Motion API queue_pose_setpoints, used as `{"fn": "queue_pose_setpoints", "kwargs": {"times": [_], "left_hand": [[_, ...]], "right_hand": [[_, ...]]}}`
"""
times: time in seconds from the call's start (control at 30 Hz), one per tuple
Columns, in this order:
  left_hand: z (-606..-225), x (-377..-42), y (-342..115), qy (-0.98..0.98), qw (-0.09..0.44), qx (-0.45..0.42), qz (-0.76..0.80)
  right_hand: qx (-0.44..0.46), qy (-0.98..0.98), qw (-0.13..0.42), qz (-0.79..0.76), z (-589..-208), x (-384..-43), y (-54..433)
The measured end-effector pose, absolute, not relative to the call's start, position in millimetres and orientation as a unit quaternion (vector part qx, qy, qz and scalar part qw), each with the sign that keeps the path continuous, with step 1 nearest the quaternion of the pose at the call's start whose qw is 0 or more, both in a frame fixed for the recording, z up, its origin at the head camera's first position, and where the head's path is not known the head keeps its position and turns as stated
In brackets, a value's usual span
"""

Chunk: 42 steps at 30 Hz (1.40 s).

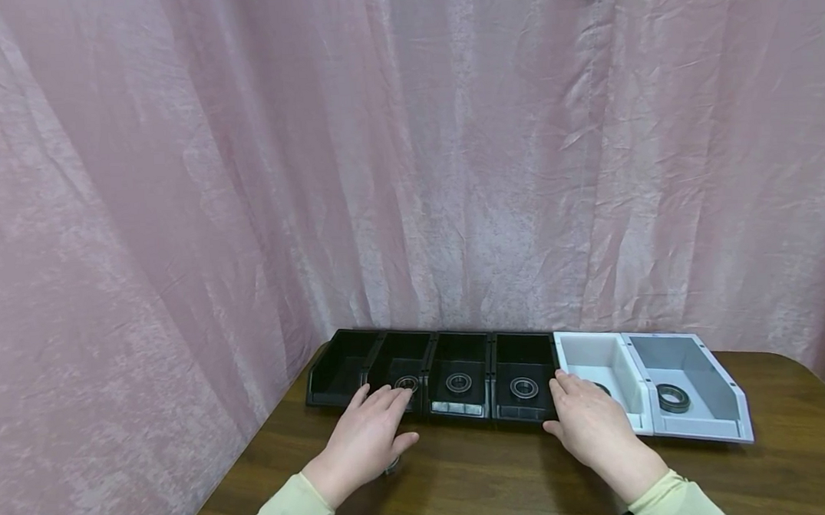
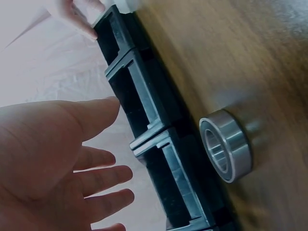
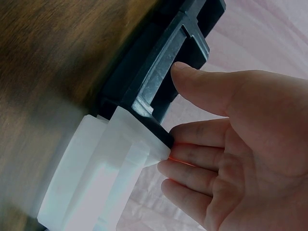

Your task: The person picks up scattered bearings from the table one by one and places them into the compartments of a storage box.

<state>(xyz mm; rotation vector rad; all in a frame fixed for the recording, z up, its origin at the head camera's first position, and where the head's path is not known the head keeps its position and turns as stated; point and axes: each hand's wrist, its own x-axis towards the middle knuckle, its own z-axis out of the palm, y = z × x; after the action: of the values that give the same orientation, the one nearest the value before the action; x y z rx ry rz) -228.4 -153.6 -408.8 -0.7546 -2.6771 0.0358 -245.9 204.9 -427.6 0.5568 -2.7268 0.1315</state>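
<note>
My left hand (image 1: pixel 367 441) hovers with extended fingers over the front of a black bin, its fingertips overlapping a ball bearing (image 1: pixel 407 384) inside. Partly hidden beneath that hand, another steel bearing (image 2: pixel 226 146) stands on its edge on the table, apart from the fingers. My right hand (image 1: pixel 591 416), fingers also extended, is at the front corner where a black bin (image 3: pixel 163 72) meets a white bin (image 3: pixel 96 178); its fingertips are right at the rims. Both hands hold nothing. Two more bearings lie flat in black bins, one bearing (image 1: pixel 459 382) in the middle and another bearing (image 1: pixel 524 388) beside the right hand.
Several bins stand side by side along the back of the wooden table (image 1: pixel 477 477). At the right end a grey bin (image 1: pixel 694 376) holds a dark-faced bearing (image 1: pixel 673 398). A bearing in the white bin is mostly hidden by my right hand. A pink curtain (image 1: pixel 449 148) hangs behind.
</note>
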Motion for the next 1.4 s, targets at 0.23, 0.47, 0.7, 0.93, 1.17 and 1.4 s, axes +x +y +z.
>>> {"fn": "queue_pose_setpoints", "kwargs": {"times": [0.23,0.47,0.7,0.93,1.17,1.4], "left_hand": [[-416,-226,-159,-0.948,0.173,-0.267,0.017],[-420,-225,-162,-0.953,0.153,-0.26,0.024],[-423,-223,-165,-0.955,0.137,-0.261,0.019],[-425,-219,-166,-0.957,0.126,-0.261,0.027],[-429,-217,-166,-0.96,0.11,-0.257,0.026],[-431,-217,-168,-0.963,0.094,-0.251,0.024]], "right_hand": [[0.197,-0.962,0.181,0.044,-428,-246,205],[0.198,-0.962,0.181,0.047,-428,-246,205],[0.201,-0.96,0.187,0.047,-427,-245,205],[0.198,-0.961,0.186,0.044,-426,-245,205],[0.197,-0.962,0.186,0.038,-425,-246,206],[0.195,-0.963,0.183,0.035,-425,-246,206]]}}
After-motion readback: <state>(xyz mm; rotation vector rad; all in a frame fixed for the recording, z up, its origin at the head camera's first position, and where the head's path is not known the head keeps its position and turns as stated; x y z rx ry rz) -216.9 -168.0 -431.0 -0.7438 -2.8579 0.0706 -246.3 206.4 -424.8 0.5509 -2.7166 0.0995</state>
